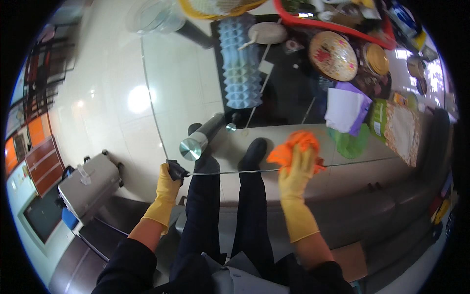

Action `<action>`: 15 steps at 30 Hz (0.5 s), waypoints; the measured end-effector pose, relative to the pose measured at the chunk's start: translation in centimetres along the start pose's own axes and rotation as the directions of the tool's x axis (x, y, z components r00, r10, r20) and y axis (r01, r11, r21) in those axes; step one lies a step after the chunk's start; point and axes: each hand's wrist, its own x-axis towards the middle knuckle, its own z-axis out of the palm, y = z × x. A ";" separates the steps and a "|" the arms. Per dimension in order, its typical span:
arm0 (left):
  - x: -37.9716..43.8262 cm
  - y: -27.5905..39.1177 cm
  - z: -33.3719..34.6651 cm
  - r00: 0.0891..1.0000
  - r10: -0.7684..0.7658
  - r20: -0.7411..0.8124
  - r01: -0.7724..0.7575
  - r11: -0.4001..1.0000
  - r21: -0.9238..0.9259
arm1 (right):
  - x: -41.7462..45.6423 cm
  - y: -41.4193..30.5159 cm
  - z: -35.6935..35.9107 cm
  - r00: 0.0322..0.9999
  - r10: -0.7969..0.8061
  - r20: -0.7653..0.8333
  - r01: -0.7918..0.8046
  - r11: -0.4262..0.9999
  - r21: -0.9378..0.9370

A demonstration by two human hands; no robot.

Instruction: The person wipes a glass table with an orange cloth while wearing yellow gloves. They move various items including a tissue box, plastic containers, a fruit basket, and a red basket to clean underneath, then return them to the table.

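Note:
A glass tabletop [183,77] spreads out before me, its near edge running across my legs. My left hand [169,183], in a yellow rubber glove, is closed around the dark corner guard [177,172] at the table's near left corner. On the glass near the front edge, my right hand [299,165], gloved the same way, presses on a crumpled orange cloth [297,147]. Right of the cloth lies a green plastic bag [352,143], partly under a purple and white tissue pack [345,110].
Farther back are a blue spiky foam roller [240,66], a patterned oval dish [333,56], a red tray [330,25] with several items and a yellow basket [216,9]. A box with a lace-like pattern [402,132] stands right. A grey suitcase [90,185] is on the left.

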 end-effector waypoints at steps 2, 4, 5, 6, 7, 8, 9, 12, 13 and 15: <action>-0.7 0.6 0.7 0.994 -0.095 -0.050 0.090 0.991 -0.097 | -1.9 -5.0 2.0 0.977 -0.206 0.062 0.203 0.978 0.044; -0.6 1.0 0.9 0.988 -0.141 -0.062 0.140 0.990 -0.019 | -3.3 -9.3 4.1 0.897 -0.434 0.086 0.419 0.896 0.150; -0.6 0.2 0.4 0.977 -0.212 -0.026 0.210 0.976 -0.056 | -4.2 -11.4 5.4 0.835 -0.521 0.177 0.463 0.839 0.286; -0.7 -0.8 0.0 0.961 -0.277 0.017 0.278 0.956 -0.096 | -4.8 -13.9 6.0 0.775 -0.597 0.208 0.471 0.765 0.440; -0.6 0.3 -0.6 0.932 -0.327 0.156 0.316 0.944 0.091 | -4.9 -15.4 6.6 0.739 -0.633 0.232 0.393 0.684 0.615; -0.5 1.4 -1.3 0.877 -0.389 0.283 0.313 0.908 0.279 | -4.7 -16.4 7.1 0.701 -0.668 0.248 0.287 0.583 0.760; -2.5 -1.9 -2.4 0.850 -0.422 0.316 0.285 0.872 0.398 | -4.1 -18.3 6.7 0.715 -0.672 0.194 0.309 0.553 0.774; -10.3 -9.5 -2.1 0.780 -0.520 0.348 0.403 0.843 0.355 | 1.5 -20.4 2.0 0.763 -0.641 0.082 0.414 0.582 0.700; -11.7 -10.4 -1.8 0.705 -0.598 0.380 0.545 0.801 0.248 | 3.8 -18.9 1.2 0.787 -0.614 0.064 0.484 0.678 0.554; -13.1 -9.6 -1.6 0.650 -0.590 0.479 0.596 0.787 0.160 | 10.6 -14.8 0.6 0.802 -0.589 -0.099 0.595 0.775 0.213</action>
